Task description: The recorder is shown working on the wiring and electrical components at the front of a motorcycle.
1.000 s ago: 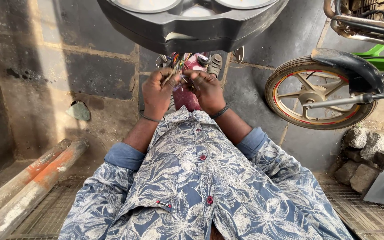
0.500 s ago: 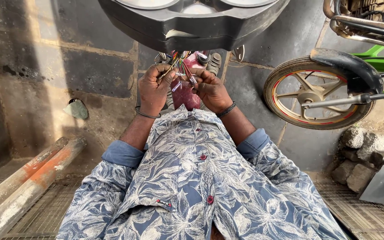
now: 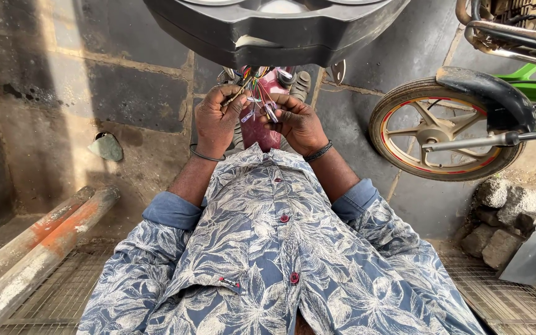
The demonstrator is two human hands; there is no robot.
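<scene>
A bundle of thin coloured wires (image 3: 257,99) hangs from under the dark plastic housing (image 3: 274,28) of a motorcycle above me. My left hand (image 3: 216,120) pinches some of these wires near the top of the bundle. My right hand (image 3: 298,123) grips other wires and a small connector just to the right. The two hands are close together, almost touching. Behind the wires shows a maroon part of the motorcycle (image 3: 262,127). A dark band circles each wrist.
A second motorcycle's rear wheel with a gold rim (image 3: 445,130) and black mudguard (image 3: 488,87) stands at the right. Rocks (image 3: 507,214) lie below it. Two rusty pipes (image 3: 35,245) rest at the lower left on a metal grate (image 3: 63,298). A stained concrete floor (image 3: 113,93) lies ahead.
Both hands have moved slightly up toward the housing and shifted their hold within the wire bundle. The view has barely moved.
</scene>
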